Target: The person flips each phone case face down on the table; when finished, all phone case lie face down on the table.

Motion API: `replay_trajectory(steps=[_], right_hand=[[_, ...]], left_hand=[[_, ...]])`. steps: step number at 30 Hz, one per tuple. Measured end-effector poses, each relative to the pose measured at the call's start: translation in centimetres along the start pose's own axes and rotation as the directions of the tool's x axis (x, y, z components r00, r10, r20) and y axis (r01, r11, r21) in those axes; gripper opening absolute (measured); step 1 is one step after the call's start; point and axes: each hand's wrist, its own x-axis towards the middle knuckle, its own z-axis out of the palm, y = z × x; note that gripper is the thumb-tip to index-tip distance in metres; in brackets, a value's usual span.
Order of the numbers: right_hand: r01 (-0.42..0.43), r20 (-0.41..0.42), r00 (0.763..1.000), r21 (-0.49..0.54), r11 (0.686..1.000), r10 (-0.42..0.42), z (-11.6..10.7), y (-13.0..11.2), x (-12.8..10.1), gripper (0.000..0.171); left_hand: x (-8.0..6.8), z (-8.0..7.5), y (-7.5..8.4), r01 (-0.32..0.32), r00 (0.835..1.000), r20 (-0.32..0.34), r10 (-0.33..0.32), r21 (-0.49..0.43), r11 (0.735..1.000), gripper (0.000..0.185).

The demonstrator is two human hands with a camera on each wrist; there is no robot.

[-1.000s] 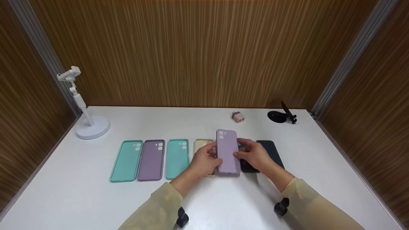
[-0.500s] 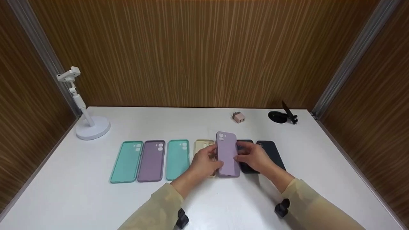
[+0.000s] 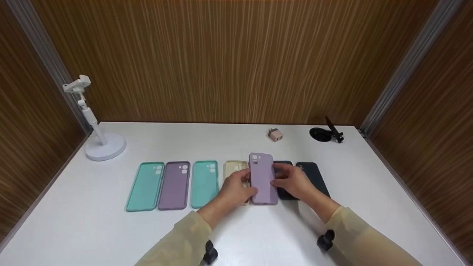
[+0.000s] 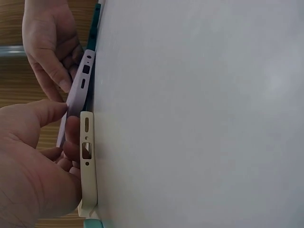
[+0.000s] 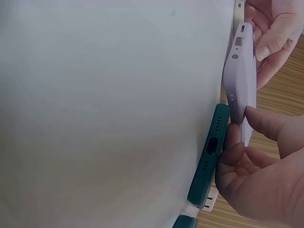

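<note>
A lavender phone case [image 3: 263, 179] is held back side up, its camera holes at the far left corner. My left hand [image 3: 235, 189] pinches its left edge, thumb on top and fingers beneath. At the right edge, my right hand [image 3: 294, 182] pinches it the same way. In the left wrist view the lavender case [image 4: 78, 90] is tilted, one side raised off the table. A cream phone case [image 3: 232, 167] lies under my left hand, partly hidden. Beside my right fingers is a dark green phone case [image 5: 209, 152], with another dark case [image 3: 314, 176] to its right.
Left of the cream case lie a teal case [image 3: 205, 184], a purple case [image 3: 174, 186] and another teal case [image 3: 145, 187], in a row. Behind stand a pink charger plug [image 3: 275, 135], a black stand [image 3: 320, 134] and a white phone stand [image 3: 105, 147] on the white table [image 3: 177, 240].
Both hands have lowered the lavender case slightly toward the table and toward me. Their grip on its edges looks the same, and the other cases stay in place.
</note>
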Motion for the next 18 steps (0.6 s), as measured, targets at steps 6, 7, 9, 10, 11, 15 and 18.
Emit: replay_trajectory(steps=[6, 7, 9, 10, 11, 15, 18], right_hand=[[0.020, -0.008, 1.000, -0.025, 0.999, -0.021, 0.04, 0.02, -0.04, 0.062], [0.021, -0.008, 1.000, -0.031, 0.999, -0.021, 0.04, 0.01, -0.04, 0.062], [0.023, -0.008, 1.000, -0.040, 0.999, -0.023, 0.06, 0.06, -0.01, 0.061], [0.022, -0.010, 1.000, -0.044, 0.999, -0.022, 0.05, 0.06, 0.01, 0.061], [0.022, -0.010, 1.000, -0.044, 0.999, -0.022, 0.03, 0.07, 0.05, 0.061], [0.019, -0.013, 1.000, -0.049, 0.999, -0.020, 0.01, 0.08, 0.07, 0.060], [0.017, -0.010, 1.000, -0.047, 0.999, -0.018, -0.02, 0.09, 0.04, 0.060]], left_hand=[[-0.11, -0.01, -0.07, -0.015, 1.000, -0.003, 0.015, 0.025, 1.000, 0.067], [-0.09, 0.00, -0.10, -0.015, 1.000, -0.004, 0.015, 0.029, 0.999, 0.067], [-0.06, 0.03, -0.11, -0.019, 1.000, -0.008, 0.019, 0.037, 0.999, 0.067], [-0.05, 0.06, -0.09, -0.020, 1.000, -0.009, 0.020, 0.040, 0.999, 0.067], [-0.05, 0.08, -0.08, -0.022, 1.000, -0.010, 0.023, 0.045, 0.999, 0.067], [-0.05, 0.17, -0.01, -0.029, 0.999, -0.012, 0.030, 0.057, 0.998, 0.068], [-0.04, 0.24, 0.05, -0.030, 0.999, -0.011, 0.030, 0.061, 0.998, 0.068]])
